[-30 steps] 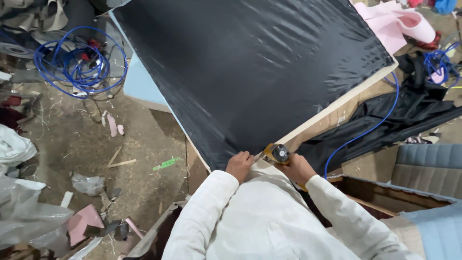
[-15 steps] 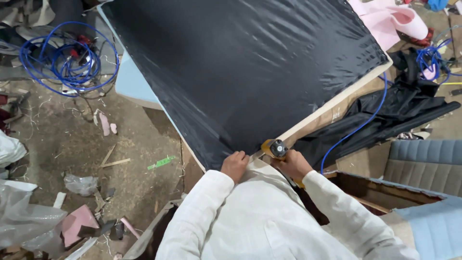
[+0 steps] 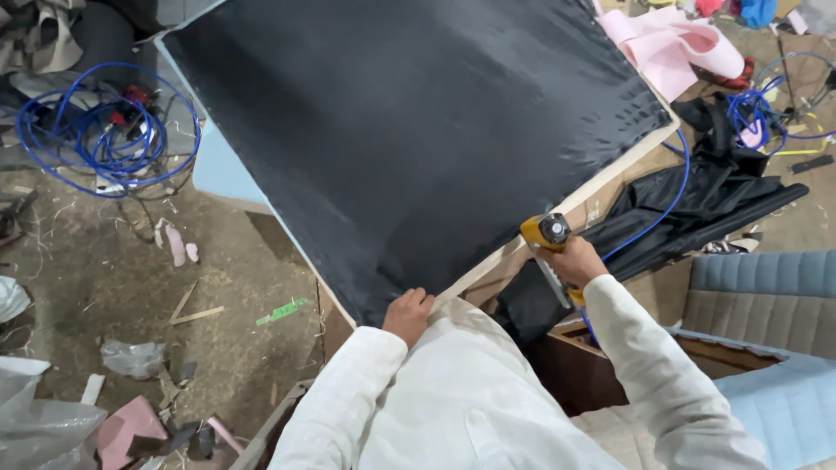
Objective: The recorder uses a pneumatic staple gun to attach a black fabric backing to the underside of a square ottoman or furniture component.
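Now left hand pressed flat on black fabric at the panel's near corner, right hand clamped around yellow stapler, blue hose trailing beyond it.

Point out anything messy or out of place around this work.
The dirt floor is littered: wood slivers, pink foam scraps and crumpled plastic. A blue hose lies in a tangled heap. The black fabric itself lies smooth.

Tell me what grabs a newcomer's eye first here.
The big black fabric sheet stretched over a board fills the upper centre. At its near edge the right hand grips a yellow stapler-like air tool fed by a blue hose, while the left hand presses the fabric's corner.
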